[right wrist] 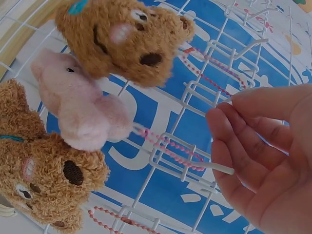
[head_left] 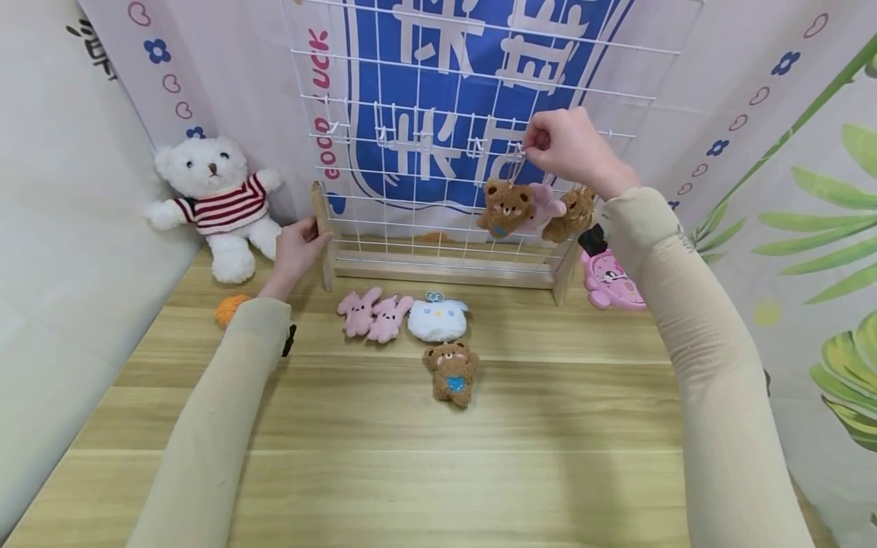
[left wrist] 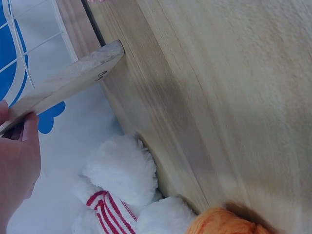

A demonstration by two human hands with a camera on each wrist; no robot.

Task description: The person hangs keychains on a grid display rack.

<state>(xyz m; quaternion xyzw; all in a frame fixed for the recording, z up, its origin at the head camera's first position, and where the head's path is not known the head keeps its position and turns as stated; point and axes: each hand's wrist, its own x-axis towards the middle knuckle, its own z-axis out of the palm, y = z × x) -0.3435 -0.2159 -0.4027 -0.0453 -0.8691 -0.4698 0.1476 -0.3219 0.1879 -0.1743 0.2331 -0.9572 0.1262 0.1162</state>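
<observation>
In the head view my right hand (head_left: 572,148) is raised at the wire grid rack (head_left: 425,164). Its thumb and forefinger pinch the red bead chain (right wrist: 209,75) of a brown bear keychain (right wrist: 129,39) beside a white hook. A pink plush keychain (right wrist: 85,102) hangs from the neighbouring hook by a pink bead chain. Beyond it hangs a second brown bear keychain (right wrist: 58,170). Down at the left, my left hand (head_left: 299,251) grips the rack's wooden side post (left wrist: 73,78), thumb on one side and fingers on the other.
On the table lie two pink plush keychains (head_left: 373,313), a white plush keychain (head_left: 437,321) and a brown bear keychain (head_left: 452,374). A white teddy bear (head_left: 218,202) sits back left, near an orange fuzzy thing (head_left: 231,310). A pink clock (head_left: 612,280) stands right of the rack.
</observation>
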